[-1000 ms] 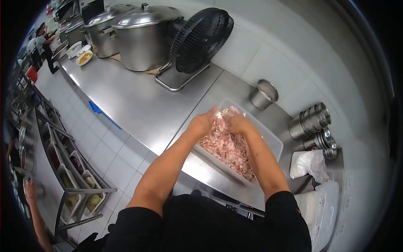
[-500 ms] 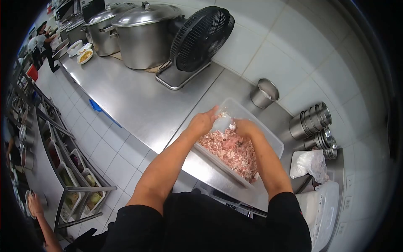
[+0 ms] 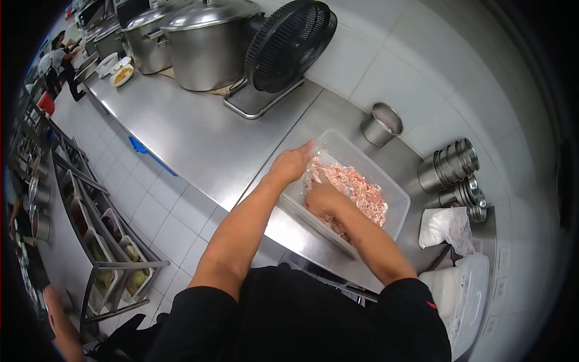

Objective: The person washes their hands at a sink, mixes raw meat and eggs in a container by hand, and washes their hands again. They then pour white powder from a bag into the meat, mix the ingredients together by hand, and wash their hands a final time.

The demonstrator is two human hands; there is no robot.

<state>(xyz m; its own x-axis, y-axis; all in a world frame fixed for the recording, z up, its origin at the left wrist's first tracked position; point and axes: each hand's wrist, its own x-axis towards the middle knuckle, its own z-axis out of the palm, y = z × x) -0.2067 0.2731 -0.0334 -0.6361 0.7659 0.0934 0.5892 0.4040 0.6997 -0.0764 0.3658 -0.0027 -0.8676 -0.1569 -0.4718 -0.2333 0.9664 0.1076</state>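
Observation:
A clear plastic tub (image 3: pixel 395 208) holds pink ground meat (image 3: pixel 365 192) flecked with white bits. My left hand (image 3: pixel 292 164) grips the tub's rim at its left side, the fingertips near the far corner. Down inside the tub, my right hand (image 3: pixel 325 198) is curled into the meat at the left part of the heap; its fingertips are largely buried there. Some white bits stick to the tub's inner wall near the far corner.
A steel pot (image 3: pixel 382 123) stands behind the tub. Stacked steel containers (image 3: pixel 449 166), a white plastic bag (image 3: pixel 445 229) and a lidded clear bin (image 3: pixel 464 295) are at right. A black fan (image 3: pixel 289 48) and large pots (image 3: pixel 208 54) stand farther along the counter. Another person's arm (image 3: pixel 60 326) shows at lower left.
My right hand has moved from the far side of the tub leftward and nearer to me, into the meat. The meat heap now lies farther back and right. My left hand stays at the rim.

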